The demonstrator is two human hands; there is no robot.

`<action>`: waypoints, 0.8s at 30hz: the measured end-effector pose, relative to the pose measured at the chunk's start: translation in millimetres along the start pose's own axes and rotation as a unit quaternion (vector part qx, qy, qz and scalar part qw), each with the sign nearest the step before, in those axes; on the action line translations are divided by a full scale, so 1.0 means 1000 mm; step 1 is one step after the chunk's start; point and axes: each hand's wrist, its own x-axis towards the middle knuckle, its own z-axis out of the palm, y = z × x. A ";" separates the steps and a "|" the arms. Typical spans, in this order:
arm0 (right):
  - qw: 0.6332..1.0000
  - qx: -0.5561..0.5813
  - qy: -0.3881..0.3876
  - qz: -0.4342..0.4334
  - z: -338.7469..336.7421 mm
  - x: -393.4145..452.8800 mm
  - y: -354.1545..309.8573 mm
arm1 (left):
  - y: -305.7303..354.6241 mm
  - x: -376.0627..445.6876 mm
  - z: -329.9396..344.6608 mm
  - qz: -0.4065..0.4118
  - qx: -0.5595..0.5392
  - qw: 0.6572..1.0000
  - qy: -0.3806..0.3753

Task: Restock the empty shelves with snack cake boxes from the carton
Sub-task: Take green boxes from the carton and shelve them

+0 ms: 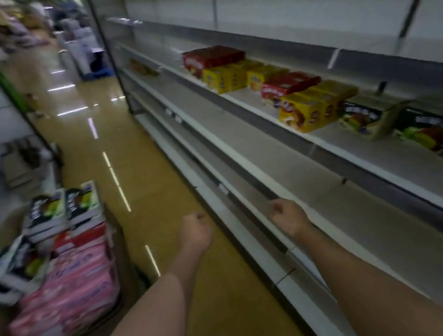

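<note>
A shop aisle with a glossy tan floor (130, 129) ran between grey shelving; the view was motion-blurred. Both bare forearms reached forward. The left hand (196, 229) hung over the floor, fingers curled into a loose fist, holding nothing. The right hand (287, 215), likewise curled and holding nothing, lay just before the white front edge of a lower shelf (242, 162). To the left of the left hand stood the carton (123, 268), piled with pink snack cake boxes (70, 289) and, beyond them, dark boxes (59, 210) stacked on top. Open floor lay between carton and shelving. Beyond the right hand, a higher shelf carried yellow boxes (306, 111), red boxes (288, 87) and dark packs (432, 131), with bare shelf around them.
</note>
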 end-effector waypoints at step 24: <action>0.960 -0.109 -0.233 -0.107 0.338 -0.044 -0.240 | -0.293 0.009 -0.287 -0.238 -0.002 0.957 0.166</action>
